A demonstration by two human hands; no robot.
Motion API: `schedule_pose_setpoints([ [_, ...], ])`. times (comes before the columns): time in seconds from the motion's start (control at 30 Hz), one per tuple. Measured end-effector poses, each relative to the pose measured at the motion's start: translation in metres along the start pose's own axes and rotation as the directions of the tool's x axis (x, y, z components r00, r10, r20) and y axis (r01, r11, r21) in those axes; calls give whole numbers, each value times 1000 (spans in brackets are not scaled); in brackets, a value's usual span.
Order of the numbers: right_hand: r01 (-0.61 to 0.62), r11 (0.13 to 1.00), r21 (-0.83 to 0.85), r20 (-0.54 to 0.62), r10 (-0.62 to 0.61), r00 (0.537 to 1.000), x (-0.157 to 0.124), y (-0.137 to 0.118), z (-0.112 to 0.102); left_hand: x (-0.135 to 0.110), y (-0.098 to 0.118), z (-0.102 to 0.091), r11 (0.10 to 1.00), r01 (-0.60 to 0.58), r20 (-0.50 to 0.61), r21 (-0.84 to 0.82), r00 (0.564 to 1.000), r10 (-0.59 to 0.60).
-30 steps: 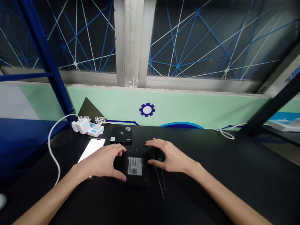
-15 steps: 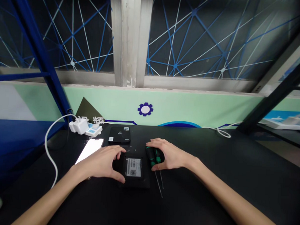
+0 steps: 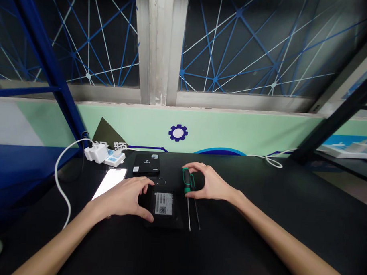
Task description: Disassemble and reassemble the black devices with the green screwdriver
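Observation:
My left hand [image 3: 125, 197] curves round the left side of a flat black device [image 3: 177, 221], thumb at its near edge and fingers at its far edge. A label with a QR code [image 3: 164, 204] shows on the device. To its right, my right hand [image 3: 213, 182] grips a screwdriver [image 3: 187, 180] by its black and green handle, fingertips at the top and thumb lower down, the shaft aimed toward me. A second screwdriver [image 3: 197, 214] lies just beside it, its handle partly behind the first; I cannot tell whether it is held too.
Several small screws [image 3: 161, 181] lie behind the device. Farther back is a black square case [image 3: 146, 164]. At the left are a phone with a bright screen [image 3: 111, 181], a white power strip with plugs [image 3: 104, 154] and a white cable [image 3: 58, 177]. Another cable [image 3: 273, 161] lies at the back right.
My right hand has moved slightly up and away with the screwdriver, which has turned so its shaft points straighter toward me. My left hand and the device stay put.

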State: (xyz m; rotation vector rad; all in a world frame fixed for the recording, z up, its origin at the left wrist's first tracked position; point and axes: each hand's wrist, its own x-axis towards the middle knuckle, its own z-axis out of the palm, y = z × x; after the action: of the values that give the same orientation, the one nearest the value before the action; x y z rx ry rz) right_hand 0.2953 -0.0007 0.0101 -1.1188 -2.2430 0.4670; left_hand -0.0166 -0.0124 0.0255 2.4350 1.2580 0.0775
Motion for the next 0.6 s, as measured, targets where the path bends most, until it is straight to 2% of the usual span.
schedule_pose_setpoints([
  [0.1,-59,954,296,-89,89,992,2,-2,2,0,0,1,1000,5,1,-3,1000,-5],
  [0.17,-104,850,517,-126,196,973,4,-2,5,0,0,1,1000,14,10,-5,1000,-14],
  [0.23,-119,740,661,-148,285,947,6,-2,8,0,0,2,1000,26,32,-10,999,-26],
  [0.3,-107,682,723,-173,329,928,8,-1,10,-1,0,2,999,30,50,-19,998,-29],
  [0.4,-93,653,752,-207,367,907,9,0,16,-2,-1,2,999,32,68,-40,997,-30],
  [0.5,-87,648,757,-235,395,888,9,0,23,-2,-1,2,997,47,93,-61,995,-41],
  [0.6,-64,680,730,-308,411,858,8,-2,29,-2,-1,1,997,47,101,-67,994,-40],
])
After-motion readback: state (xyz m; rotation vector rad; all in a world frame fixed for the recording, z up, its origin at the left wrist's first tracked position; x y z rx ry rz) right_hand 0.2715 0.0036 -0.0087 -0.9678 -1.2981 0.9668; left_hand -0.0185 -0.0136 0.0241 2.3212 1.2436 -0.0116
